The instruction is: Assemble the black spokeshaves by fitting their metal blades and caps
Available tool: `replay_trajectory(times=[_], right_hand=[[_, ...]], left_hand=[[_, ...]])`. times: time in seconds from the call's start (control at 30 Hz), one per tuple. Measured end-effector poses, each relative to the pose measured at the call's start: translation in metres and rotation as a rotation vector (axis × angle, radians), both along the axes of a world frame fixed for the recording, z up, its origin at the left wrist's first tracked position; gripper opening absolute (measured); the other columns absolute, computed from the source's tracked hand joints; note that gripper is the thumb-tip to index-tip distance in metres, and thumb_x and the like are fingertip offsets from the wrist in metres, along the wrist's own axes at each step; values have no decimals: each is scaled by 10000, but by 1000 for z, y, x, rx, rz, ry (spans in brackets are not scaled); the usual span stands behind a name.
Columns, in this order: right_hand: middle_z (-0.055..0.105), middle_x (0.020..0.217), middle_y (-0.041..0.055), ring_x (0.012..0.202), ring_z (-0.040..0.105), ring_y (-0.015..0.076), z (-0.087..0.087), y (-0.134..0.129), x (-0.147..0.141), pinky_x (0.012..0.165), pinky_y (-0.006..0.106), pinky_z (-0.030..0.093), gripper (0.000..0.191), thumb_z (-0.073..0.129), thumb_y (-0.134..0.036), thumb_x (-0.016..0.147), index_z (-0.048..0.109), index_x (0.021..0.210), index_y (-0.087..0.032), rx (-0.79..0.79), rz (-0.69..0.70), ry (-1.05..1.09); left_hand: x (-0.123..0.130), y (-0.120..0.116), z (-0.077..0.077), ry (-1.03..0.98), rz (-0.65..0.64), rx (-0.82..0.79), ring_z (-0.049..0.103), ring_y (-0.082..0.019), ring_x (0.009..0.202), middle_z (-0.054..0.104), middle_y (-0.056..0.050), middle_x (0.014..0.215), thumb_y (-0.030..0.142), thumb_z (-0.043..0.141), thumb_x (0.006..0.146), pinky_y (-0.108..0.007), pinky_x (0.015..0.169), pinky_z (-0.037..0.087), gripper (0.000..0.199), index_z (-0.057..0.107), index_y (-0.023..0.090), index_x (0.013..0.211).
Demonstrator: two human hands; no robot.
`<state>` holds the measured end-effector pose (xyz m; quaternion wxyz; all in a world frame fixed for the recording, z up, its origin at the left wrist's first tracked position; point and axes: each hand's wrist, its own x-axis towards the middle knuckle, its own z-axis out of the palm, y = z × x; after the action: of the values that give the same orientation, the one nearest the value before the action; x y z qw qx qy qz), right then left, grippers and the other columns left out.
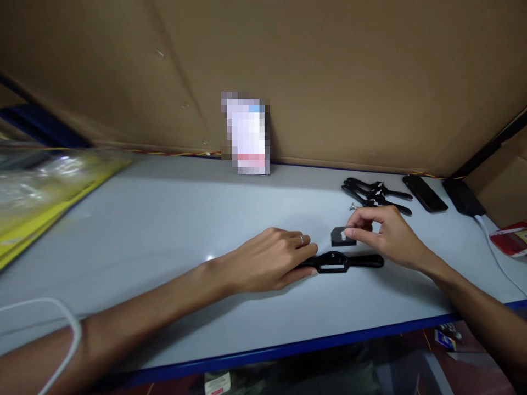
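Observation:
A black spokeshave body [338,258] lies on the light worktop, its slotted middle and right handle in plain view. My left hand [275,259] is closed around its left handle, which the fingers mostly cover. Just behind the body, my right hand [376,233] pinches a dark flat spokeshave blade [339,237] by its right side, between thumb and fingers. The blade has cut corners and a pale opening near the fingertips. A small silvery screw [353,207] shows just beyond the right hand's fingers.
Several black spokeshaves [376,193] lie together at the back right. Beside them are a phone [426,193] and a black device [464,197] with a white cable. A blurred upright card [249,134] leans on the cardboard wall. Yellow-edged plastic packaging [49,192] occupies the left.

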<state>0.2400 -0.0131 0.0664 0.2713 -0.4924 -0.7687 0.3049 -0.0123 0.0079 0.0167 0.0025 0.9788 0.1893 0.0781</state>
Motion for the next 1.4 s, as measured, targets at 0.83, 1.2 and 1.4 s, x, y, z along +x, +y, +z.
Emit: replay_trajectory(times=[0.83,1.2,1.4], right_hand=[[558,659,-30,613,460,102,-25,5,-3,614,265,315,190,556,-210,940,600,757,-185,-74,247,-283],[576,649,-32,597,472,104,-24,5,-8,599,273,317,172,614,-203,903,588,734,-191,-194,180,-215],[552,637,-37,593,459,111,-23,4,-8,600,277,311,172,601,-200,908,566,740,-198,-189,199,-223]], left_hand=[[1,-4,-1,-66,-126,425,513,-149,536,547,12,609,249,355,1070,-324,501,356,353,529,182,769],[-1,-2,-4,-57,-100,361,488,-135,547,547,15,628,260,396,1060,-313,509,338,312,543,178,797],[0,0,-3,-28,-49,237,568,-169,686,603,-22,766,332,401,1055,-304,536,366,302,564,178,852]])
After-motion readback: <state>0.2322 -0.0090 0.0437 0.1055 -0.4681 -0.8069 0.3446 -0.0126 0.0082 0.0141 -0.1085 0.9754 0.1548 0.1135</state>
